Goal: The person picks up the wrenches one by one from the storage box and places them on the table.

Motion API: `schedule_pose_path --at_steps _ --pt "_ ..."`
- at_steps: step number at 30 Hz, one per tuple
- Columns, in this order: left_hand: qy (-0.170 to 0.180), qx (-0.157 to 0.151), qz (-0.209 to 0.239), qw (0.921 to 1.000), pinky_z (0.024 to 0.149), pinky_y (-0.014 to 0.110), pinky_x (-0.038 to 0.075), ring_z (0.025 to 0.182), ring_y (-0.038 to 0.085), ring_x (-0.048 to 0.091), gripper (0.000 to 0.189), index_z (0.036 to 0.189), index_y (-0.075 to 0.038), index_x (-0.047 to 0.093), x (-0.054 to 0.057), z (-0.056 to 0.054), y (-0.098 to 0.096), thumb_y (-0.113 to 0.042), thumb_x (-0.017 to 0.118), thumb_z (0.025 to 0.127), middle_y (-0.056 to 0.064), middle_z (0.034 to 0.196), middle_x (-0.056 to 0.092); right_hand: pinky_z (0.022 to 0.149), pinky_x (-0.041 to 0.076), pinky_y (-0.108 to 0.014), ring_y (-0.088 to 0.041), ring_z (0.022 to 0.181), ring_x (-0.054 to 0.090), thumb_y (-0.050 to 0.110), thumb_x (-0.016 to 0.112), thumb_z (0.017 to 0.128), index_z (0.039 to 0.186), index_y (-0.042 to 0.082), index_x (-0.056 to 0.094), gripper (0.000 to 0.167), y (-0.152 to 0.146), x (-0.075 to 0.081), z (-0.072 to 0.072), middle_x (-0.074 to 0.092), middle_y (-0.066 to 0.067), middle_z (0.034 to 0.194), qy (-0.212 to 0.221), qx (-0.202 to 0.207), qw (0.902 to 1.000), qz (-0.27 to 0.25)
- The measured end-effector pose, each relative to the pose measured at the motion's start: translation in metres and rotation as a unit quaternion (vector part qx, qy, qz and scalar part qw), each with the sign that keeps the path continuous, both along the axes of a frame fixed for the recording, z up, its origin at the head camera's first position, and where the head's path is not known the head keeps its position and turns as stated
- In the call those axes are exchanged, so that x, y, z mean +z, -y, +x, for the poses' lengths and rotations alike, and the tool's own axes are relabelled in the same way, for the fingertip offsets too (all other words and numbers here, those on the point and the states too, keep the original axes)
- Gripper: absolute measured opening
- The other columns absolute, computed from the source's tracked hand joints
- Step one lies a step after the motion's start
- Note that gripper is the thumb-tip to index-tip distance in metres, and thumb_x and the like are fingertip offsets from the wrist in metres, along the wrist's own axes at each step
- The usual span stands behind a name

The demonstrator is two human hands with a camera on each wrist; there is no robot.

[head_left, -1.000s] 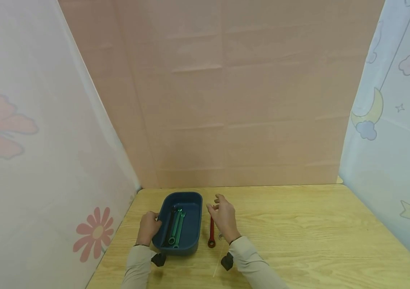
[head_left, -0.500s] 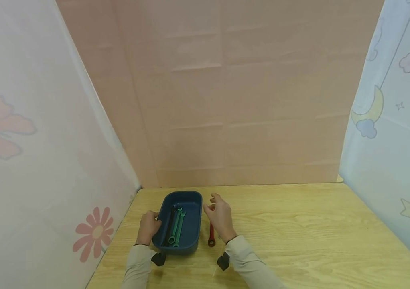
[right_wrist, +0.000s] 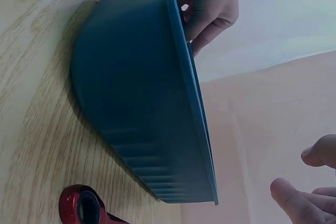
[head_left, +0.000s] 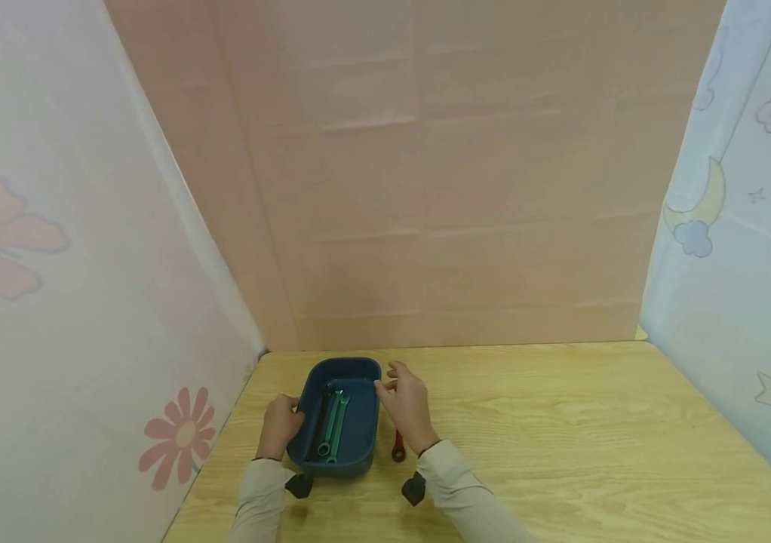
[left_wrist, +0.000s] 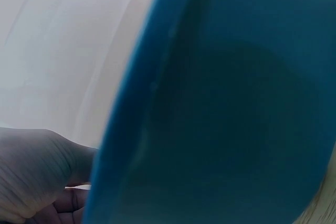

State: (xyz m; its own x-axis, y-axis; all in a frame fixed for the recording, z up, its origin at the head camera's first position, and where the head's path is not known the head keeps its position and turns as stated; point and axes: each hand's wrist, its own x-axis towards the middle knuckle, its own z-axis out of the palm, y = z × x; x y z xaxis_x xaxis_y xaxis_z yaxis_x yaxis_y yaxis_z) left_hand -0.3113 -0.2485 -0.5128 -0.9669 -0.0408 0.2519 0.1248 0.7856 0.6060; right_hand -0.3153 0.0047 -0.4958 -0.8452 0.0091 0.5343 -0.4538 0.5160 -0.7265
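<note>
A blue plastic bin (head_left: 361,422) stands on the table. My left hand (head_left: 281,424) grips its left rim, thumb on the inner side; the left wrist view shows that hand (left_wrist: 42,177) beside the large blue wall. Inside the bin lie a black wrench (head_left: 319,426) and two green wrenches (head_left: 337,430), side by side. My right hand (head_left: 407,407) hovers by the right rim, holding nothing, thumb and fingers parted. In the right wrist view its fingers (right_wrist: 296,200) are apart from the rim. Below it lies a red wrench (head_left: 398,451), mostly hidden by the hand.
The wooden table (head_left: 548,430) extends to the right. A pinkish-tan sheet (head_left: 426,188) hangs behind it. Printed white sheets stand left (head_left: 87,317) and right (head_left: 732,302), the left one close to the bin.
My right hand has moved left, from over the red wrench to the bin's right rim. A small silver wrench end beside the red wrench is now hidden. My left hand stays put.
</note>
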Motion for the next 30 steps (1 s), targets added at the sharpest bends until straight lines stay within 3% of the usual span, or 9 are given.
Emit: schedule_pose_path --at_steps 5,8,10,12,17,19,22,26,30 --pt "-0.005 -0.004 -0.003 1.0000 0.051 0.029 0.038 0.056 0.017 0.045 0.035 0.104 0.016 0.070 -0.002 -0.001 0.000 0.014 0.058 0.072 0.032 0.102 0.068 0.059 0.056 -0.029 -0.024 0.077 0.073 0.008 0.076 0.086 0.121 -0.008 0.062 0.041 0.004 0.000 0.000 0.071 -0.024 0.101 -0.016 -0.002 0.9999 0.002" --pt "-0.006 -0.006 -0.005 0.9999 0.050 0.028 0.037 0.054 0.016 0.044 0.035 0.105 0.017 0.070 -0.002 -0.001 0.000 0.014 0.058 0.072 0.032 0.102 0.068 0.079 0.055 -0.043 -0.022 0.075 0.073 0.009 0.076 0.085 0.119 -0.007 0.063 0.040 0.006 0.000 0.001 0.072 -0.022 0.099 -0.023 -0.010 0.9996 0.011" --pt "-0.007 -0.007 -0.004 0.9999 0.050 0.028 0.037 0.053 0.015 0.043 0.036 0.106 0.017 0.070 -0.002 -0.001 0.000 0.014 0.058 0.072 0.033 0.104 0.067 0.088 0.046 -0.057 -0.020 0.074 0.073 0.010 0.077 0.084 0.118 -0.005 0.064 0.039 0.008 0.000 0.001 0.073 -0.019 0.098 -0.025 -0.017 0.9994 0.015" --pt "-0.008 -0.006 -0.006 0.9999 0.050 0.028 0.036 0.052 0.015 0.042 0.036 0.106 0.016 0.070 -0.001 -0.001 0.000 0.014 0.058 0.072 0.033 0.104 0.067 0.086 0.038 -0.067 -0.019 0.073 0.072 0.010 0.077 0.084 0.118 -0.005 0.064 0.039 0.009 0.000 0.001 0.073 -0.017 0.097 -0.025 -0.021 0.9993 0.019" --pt "-0.010 -0.005 -0.008 0.9999 0.050 0.027 0.037 0.052 0.015 0.042 0.035 0.106 0.016 0.070 -0.001 0.002 -0.002 0.013 0.059 0.072 0.034 0.103 0.067 0.086 0.039 -0.070 -0.022 0.073 0.073 0.008 0.078 0.082 0.117 -0.005 0.064 0.039 0.011 -0.001 0.002 0.073 -0.019 0.097 -0.027 -0.020 0.9993 0.017" --pt "-0.009 -0.004 -0.010 0.9999 0.050 0.027 0.037 0.052 0.014 0.042 0.035 0.105 0.016 0.070 -0.002 0.002 -0.001 0.013 0.059 0.072 0.034 0.102 0.067 0.087 0.041 -0.070 -0.023 0.073 0.073 0.008 0.078 0.083 0.117 -0.005 0.064 0.040 0.012 -0.001 0.003 0.073 -0.020 0.098 -0.026 -0.018 0.9993 0.017" --pt "-0.005 -0.003 -0.011 0.9999 0.050 0.028 0.037 0.052 0.014 0.042 0.035 0.106 0.016 0.070 -0.003 0.001 -0.001 0.013 0.059 0.073 0.034 0.104 0.067 0.081 0.052 -0.057 -0.022 0.074 0.073 0.009 0.078 0.083 0.119 -0.005 0.064 0.040 0.013 -0.001 0.002 0.073 -0.020 0.099 -0.027 -0.015 0.9993 0.020" --pt "-0.004 -0.004 -0.014 0.9999 0.050 0.028 0.038 0.052 0.015 0.043 0.035 0.106 0.017 0.070 -0.003 -0.002 0.000 0.013 0.059 0.073 0.035 0.106 0.066 0.061 0.057 -0.039 -0.021 0.075 0.073 0.008 0.077 0.084 0.120 -0.007 0.063 0.041 0.014 0.001 0.003 0.073 -0.019 0.100 -0.028 -0.009 0.9994 0.016" --pt "-0.006 -0.002 -0.015 0.9999 0.051 0.029 0.039 0.053 0.016 0.044 0.034 0.104 0.016 0.070 -0.004 -0.003 0.001 0.013 0.059 0.072 0.034 0.103 0.067 0.072 0.056 -0.049 -0.019 0.075 0.073 0.012 0.078 0.084 0.120 -0.004 0.064 0.042 0.015 0.001 0.004 0.074 -0.016 0.100 -0.028 -0.021 0.9990 0.029"
